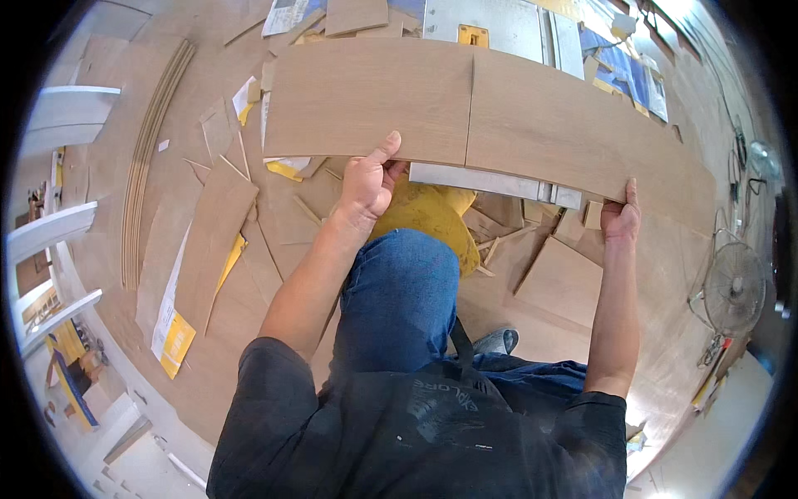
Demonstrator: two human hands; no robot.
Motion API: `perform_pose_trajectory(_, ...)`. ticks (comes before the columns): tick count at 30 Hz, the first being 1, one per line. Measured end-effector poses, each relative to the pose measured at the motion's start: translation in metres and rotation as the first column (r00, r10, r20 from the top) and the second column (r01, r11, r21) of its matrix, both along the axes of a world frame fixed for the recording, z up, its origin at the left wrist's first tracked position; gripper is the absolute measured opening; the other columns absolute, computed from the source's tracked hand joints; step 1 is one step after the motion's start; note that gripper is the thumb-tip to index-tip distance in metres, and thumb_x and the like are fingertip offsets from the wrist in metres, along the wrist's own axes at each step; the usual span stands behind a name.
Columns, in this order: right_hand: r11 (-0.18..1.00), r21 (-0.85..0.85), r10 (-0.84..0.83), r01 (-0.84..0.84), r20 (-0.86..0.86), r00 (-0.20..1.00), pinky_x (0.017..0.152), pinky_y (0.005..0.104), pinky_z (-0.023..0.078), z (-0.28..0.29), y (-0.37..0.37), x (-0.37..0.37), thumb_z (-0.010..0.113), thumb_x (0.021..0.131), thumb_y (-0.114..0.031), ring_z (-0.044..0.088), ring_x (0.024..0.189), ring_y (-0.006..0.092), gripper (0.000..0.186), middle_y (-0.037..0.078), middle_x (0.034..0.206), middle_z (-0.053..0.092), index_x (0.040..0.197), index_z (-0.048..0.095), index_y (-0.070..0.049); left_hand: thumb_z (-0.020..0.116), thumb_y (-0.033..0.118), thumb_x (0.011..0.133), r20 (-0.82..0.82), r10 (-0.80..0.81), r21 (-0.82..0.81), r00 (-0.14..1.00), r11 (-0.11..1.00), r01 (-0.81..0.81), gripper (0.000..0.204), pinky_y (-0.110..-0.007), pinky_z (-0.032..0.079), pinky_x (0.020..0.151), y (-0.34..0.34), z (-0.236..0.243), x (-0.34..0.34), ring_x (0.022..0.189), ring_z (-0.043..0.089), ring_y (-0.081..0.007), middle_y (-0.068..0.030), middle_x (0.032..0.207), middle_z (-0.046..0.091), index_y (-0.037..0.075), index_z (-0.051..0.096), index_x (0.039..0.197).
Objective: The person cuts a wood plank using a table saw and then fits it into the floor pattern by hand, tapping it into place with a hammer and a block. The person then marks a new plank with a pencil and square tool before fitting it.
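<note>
Indoor work site: scattered offcuts [561,283], stacked planks [144,162].

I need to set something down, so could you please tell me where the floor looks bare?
Floor looks bare between the right forearm and the fan; another narrow patch lies left of the long strips. Wood pieces crowd the area around the yellow object, and more lie beyond the held planking.

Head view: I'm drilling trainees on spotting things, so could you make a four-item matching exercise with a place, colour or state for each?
1. Panel
2. Large fan
3. Long strips
4. Jeans

A. Blue
B. Lying together at left
C. Held by left hand and right hand
D. At right

Pairs: 1-C; 2-D; 3-B; 4-A
</note>
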State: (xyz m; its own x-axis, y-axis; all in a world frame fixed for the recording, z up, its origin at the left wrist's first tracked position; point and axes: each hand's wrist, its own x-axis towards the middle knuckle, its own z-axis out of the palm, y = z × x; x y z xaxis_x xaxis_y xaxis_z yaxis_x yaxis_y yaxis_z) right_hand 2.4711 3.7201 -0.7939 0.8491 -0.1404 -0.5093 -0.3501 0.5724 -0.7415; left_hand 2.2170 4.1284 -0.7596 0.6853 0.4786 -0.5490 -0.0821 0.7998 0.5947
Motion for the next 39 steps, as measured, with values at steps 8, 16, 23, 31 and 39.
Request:
perform_pose_trajectory(8,1.0,0.023,-0.004,0.004,0.003,1.0,0.103,0.0417,0.052,-0.001,-0.002,-0.003,0.067,0.095,-0.017,0.063,0.115,0.0258,0.031,0.013,0.125,0.066,0.12,0.061,0.0,0.07,0.01,0.093,-0.032,0.002,-0.014,0.999,1.0,-0.003,0.024,-0.033,0.057,0.089,0.001,0.001,-0.002,0.101,0.065,-0.0175,-0.0059,0.11,0.066,0.007,0.062,0.115)
perform_pose_trajectory(16,0.999,0.011,0.033,-0.034,0.042,0.999,0.105,0.0422,0.051,-0.003,-0.006,-0.012,0.064,0.098,-0.02,0.061,0.118,0.026,0.036,0.012,0.127,0.064,0.127,0.056,-0.001,0.07,0.009,0.093,-0.031,-0.003,-0.03,1.0,1.0,0.003,0.024,-0.031,0.057,0.089,-0.003,0.004,-0.005,0.101,0.064,-0.0159,-0.0046,0.112,0.065,0.007,0.061,0.116)
perform_pose_trajectory(23,0.997,-0.012,0.076,-0.076,0.034,0.997,0.108,0.0429,0.048,-0.003,-0.017,-0.002,0.062,0.099,-0.022,0.057,0.123,0.0256,0.039,0.014,0.133,0.061,0.13,0.055,-0.001,0.07,0.01,0.093,-0.095,-0.009,-0.043,0.995,0.999,0.005,0.02,-0.032,0.057,0.089,-0.009,0.008,-0.007,0.099,0.066,-0.0174,-0.0057,0.108,0.067,0.004,0.064,0.112)
perform_pose_trajectory(31,0.992,-0.084,0.084,-0.098,-0.159,0.984,0.111,0.0458,0.043,0.028,0.006,-0.032,0.062,0.099,-0.027,0.051,0.129,0.0291,0.051,0.014,0.142,0.053,0.14,0.048,0.0,0.067,0.011,0.095,-0.041,0.118,-0.201,0.992,0.972,-0.124,0.019,-0.038,0.054,0.097,0.003,-0.004,-0.032,0.107,0.063,-0.0206,-0.0056,0.112,0.066,0.007,0.064,0.113)
perform_pose_trajectory(39,0.965,-0.209,0.144,-0.157,-0.077,0.987,0.11,0.0481,0.042,0.064,-0.071,-0.045,0.055,0.101,-0.034,0.051,0.128,0.032,0.054,0.015,0.142,0.052,0.142,0.045,-0.001,0.074,0.02,0.09,-0.045,0.624,-0.046,0.78,0.779,-0.625,0.017,-0.029,0.055,0.068,0.139,-0.074,-0.159,0.077,0.063,-0.0157,-0.0027,0.089,0.065,0.011,0.063,0.099)
